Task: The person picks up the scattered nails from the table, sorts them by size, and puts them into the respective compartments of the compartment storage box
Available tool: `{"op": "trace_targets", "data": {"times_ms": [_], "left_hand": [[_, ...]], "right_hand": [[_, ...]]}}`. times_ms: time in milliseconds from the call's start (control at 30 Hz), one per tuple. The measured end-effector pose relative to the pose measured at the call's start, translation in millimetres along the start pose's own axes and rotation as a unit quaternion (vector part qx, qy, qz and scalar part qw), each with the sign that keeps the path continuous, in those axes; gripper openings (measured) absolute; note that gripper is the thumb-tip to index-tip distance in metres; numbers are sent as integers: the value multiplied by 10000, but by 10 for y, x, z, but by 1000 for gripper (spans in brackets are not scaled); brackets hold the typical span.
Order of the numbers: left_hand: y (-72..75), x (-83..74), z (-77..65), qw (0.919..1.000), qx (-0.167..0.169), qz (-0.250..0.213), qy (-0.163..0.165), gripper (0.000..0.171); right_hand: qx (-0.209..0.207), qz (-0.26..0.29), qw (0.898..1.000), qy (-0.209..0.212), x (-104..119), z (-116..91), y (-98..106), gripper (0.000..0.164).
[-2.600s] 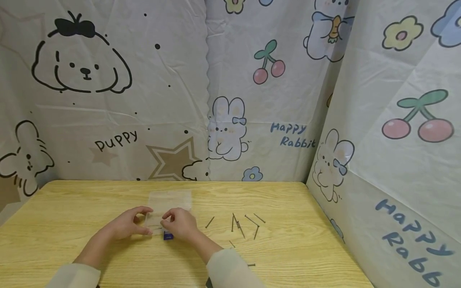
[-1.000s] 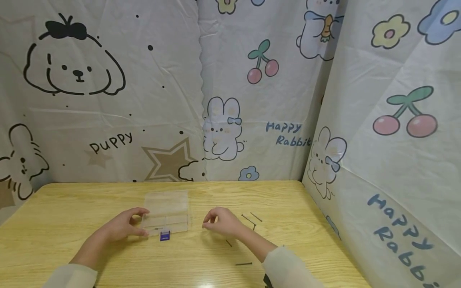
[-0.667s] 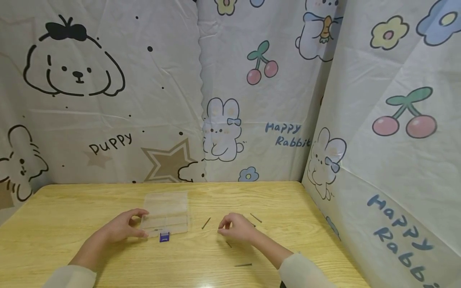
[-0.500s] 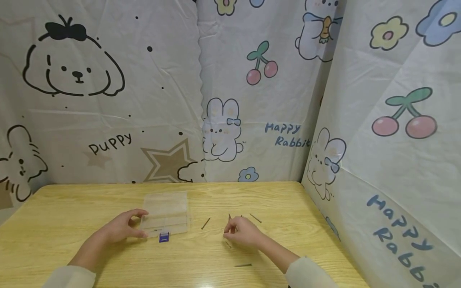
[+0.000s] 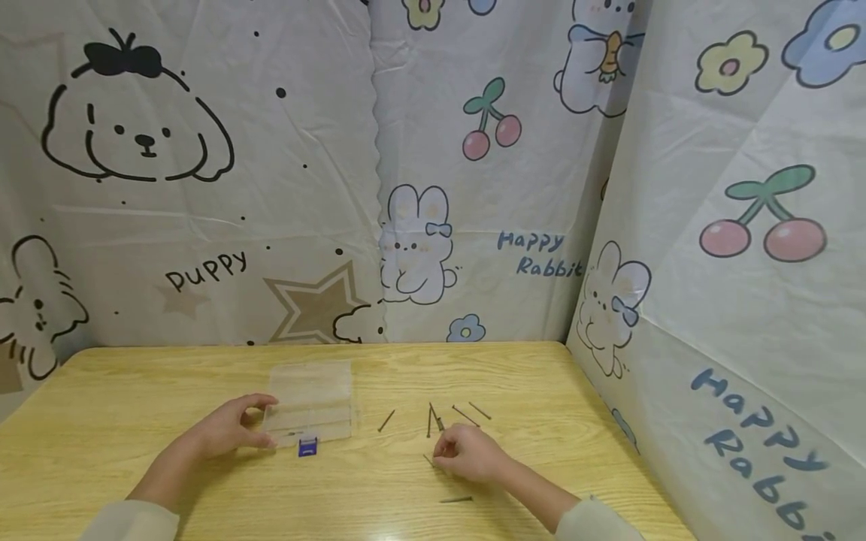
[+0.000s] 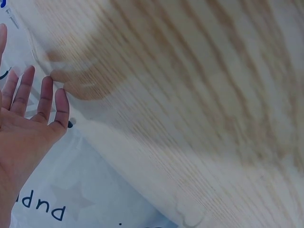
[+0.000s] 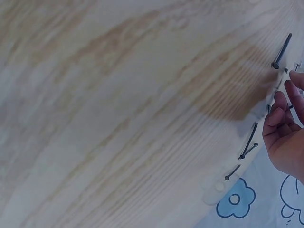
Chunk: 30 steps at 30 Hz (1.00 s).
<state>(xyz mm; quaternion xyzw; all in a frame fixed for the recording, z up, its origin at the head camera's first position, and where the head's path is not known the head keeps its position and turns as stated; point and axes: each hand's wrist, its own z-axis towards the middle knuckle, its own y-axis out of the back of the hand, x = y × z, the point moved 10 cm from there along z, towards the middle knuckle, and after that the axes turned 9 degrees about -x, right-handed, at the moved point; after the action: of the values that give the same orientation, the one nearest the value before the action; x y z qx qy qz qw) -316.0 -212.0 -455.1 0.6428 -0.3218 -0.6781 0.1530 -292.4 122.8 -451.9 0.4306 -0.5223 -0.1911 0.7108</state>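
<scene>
A clear plastic box (image 5: pixel 311 383) lies on the table with its lid laid back and a blue latch (image 5: pixel 307 447) at its front. In a front compartment is a small dark piece (image 5: pixel 292 433), too small to make out. My left hand (image 5: pixel 226 427) holds the box's left end between thumb and fingers. My right hand (image 5: pixel 470 451) is low over the table, thumb and fingertips close together at a short thin nail (image 5: pixel 428 460). Whether they pinch it is hidden. Just beyond are a dark nail (image 5: pixel 429 421) and another long nail (image 5: pixel 465 415).
One nail (image 5: pixel 386 420) lies between the box and my right hand. Another nail (image 5: pixel 480 410) is farther back on the right, and one more nail (image 5: pixel 456 500) is nearer me. A printed cloth (image 5: pixel 325 188) hangs behind the wooden table (image 5: pixel 169 376) and along its right side.
My right hand has left the box and moved right, then nearer me, to the short nail. Nails it covered on the way show again. My left hand has stayed at the box's left end.
</scene>
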Motion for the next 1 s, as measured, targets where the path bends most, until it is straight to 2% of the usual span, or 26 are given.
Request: {"op": "trace_targets", "data": {"times_ms": [267,1000], "left_hand": [[8,-9,-2,9999,-103,93,-59,78],[18,-15,-9,10000,-81,30,-3,79]], "right_hand": [[-55,27,10000,-63,53,-76,-44,9],[-414,-580,9974,93,133,-94,-60,7]]}}
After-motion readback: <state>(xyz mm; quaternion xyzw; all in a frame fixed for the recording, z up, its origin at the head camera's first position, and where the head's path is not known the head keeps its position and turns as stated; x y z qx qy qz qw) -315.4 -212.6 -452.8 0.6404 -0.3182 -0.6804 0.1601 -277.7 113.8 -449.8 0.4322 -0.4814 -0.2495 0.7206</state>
